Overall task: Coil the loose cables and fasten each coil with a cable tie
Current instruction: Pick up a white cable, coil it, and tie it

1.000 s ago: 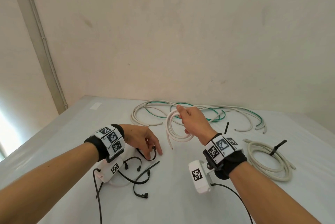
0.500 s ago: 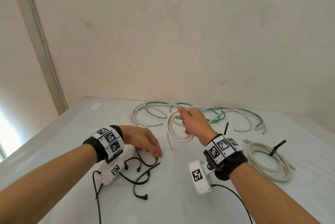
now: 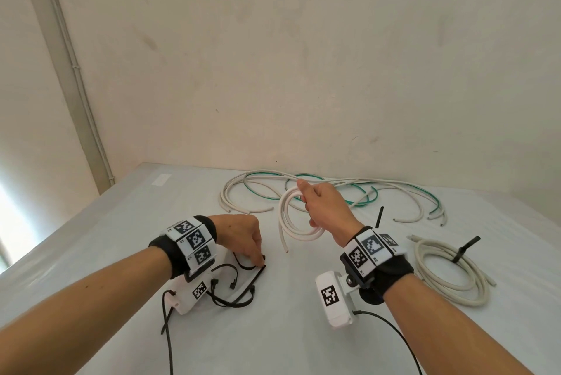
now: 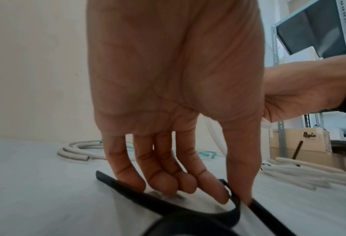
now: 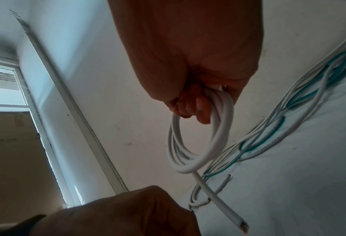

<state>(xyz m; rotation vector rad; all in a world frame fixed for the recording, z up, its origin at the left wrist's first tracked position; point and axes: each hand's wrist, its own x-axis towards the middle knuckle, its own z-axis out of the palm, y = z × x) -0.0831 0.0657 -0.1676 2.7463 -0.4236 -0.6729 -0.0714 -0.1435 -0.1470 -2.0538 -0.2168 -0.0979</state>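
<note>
Since a second ago my left hand [image 3: 239,235] has slid right along the table [image 3: 91,241] and tightened from a loose reach into a pinch on a black cable tie [image 4: 235,207]; my right hand [image 3: 324,207] has barely shifted. Left wrist view shows thumb and forefinger closed on the tie's curved strap, the other fingers [image 4: 166,183] curled down and touching the tabletop. Pinching at the bend probably because the strap lies flat and that raised loop is the easiest bit to get under. More loose ties [image 3: 233,292] sit just beside and under that wrist, so I single one out.

Right hand is fisted around the white coil [image 3: 291,216], fingers wrapped through the loops, held up off the table. One cut end [image 5: 243,226] hangs free below the loops. Holding it clenched keeps the stiff turns from springing apart while the other hand fetches the tie; lifted so the strap can pass through the middle.

Behind, white and green loose cables [image 3: 349,189] lie spread near the wall, uncoiled. At right a beige coil [image 3: 449,274] rests flat with a black tie [image 3: 464,250] sticking up from it, looks finished.

My guess: one coil done, this one waiting on its tie, several cables left. Next step likely needs lifting the tie clear without dragging its neighbours along.
</note>
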